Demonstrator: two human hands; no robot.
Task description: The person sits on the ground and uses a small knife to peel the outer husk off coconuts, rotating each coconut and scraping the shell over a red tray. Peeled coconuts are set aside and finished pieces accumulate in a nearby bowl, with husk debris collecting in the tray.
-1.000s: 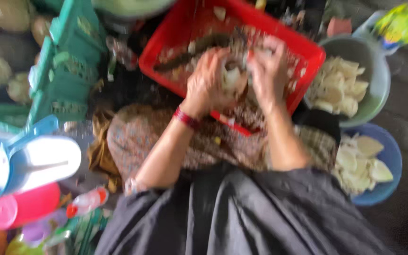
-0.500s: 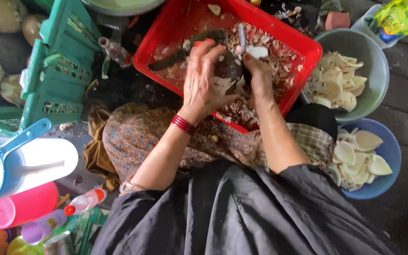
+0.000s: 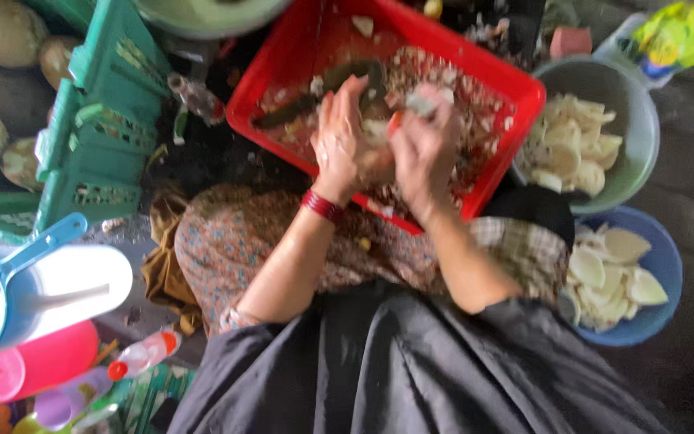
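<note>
My left hand [image 3: 343, 137], with a red band at the wrist, grips a pale coconut piece [image 3: 375, 133] over a red plastic tray [image 3: 487, 68]. Pressed against that piece from the right is my right hand [image 3: 426, 153], closed on a small peeling knife [image 3: 415, 103] whose grey blade shows above the fingers. Brown peelings and white scraps [image 3: 467, 112] cover the tray's floor, and a dark curved strip [image 3: 315, 92] lies at its left. The tray rests against my lap, on a patterned cloth [image 3: 234, 241].
A grey-green bowl [image 3: 640, 96] and a blue bowl [image 3: 668, 265], both holding peeled white pieces, stand at the right. A green crate [image 3: 98, 120] and whole coconuts [image 3: 2, 28] are at the left. A blue scoop [image 3: 10, 273], pink container [image 3: 34, 362] and small bottle [image 3: 142, 354] sit lower left.
Both hands stayed over the red tray working the piece. The right hand with the blade came down closer against the left hand.
</note>
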